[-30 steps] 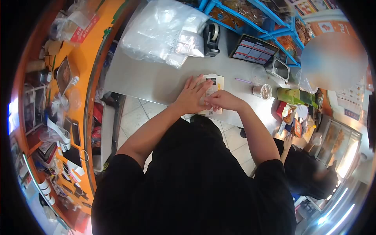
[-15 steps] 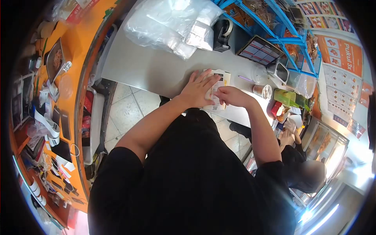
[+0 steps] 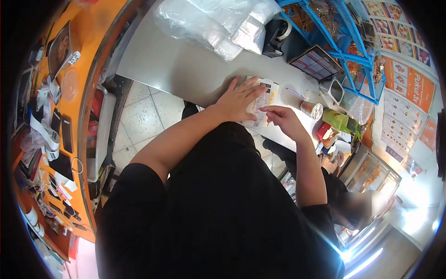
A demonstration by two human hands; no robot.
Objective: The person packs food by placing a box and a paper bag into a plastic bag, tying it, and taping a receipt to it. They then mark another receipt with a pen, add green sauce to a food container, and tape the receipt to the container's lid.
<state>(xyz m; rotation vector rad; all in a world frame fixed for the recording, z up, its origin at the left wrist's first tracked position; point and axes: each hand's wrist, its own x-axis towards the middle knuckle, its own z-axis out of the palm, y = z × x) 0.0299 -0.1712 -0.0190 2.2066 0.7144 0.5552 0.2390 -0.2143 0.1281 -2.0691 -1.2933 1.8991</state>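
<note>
A white printed packet or box [image 3: 269,96] with dark blocks and orange marks lies on the metal counter, near its front edge. My left hand [image 3: 238,100] rests spread over its left side, fingers stretched out, covering much of it. At its lower right edge is my right hand [image 3: 285,122], with thumb and forefinger drawn together and the other fingers curled. Whatever is in that pinch, if anything, is too small to make out.
Clear plastic bags [image 3: 218,23] and a black tape dispenser [image 3: 277,37] sit at the back of the counter [image 3: 153,60]. Rightward are a tablet [image 3: 315,63], a blue rack [image 3: 346,56], a lidded cup [image 3: 312,110] and a green pouch [image 3: 335,119]. A co-worker [image 3: 346,200] stands at right.
My right hand has drawn slightly away to the right from the packet, its fingers loosening a little. My left hand stays spread on the packet. The camera view has shifted slightly.
</note>
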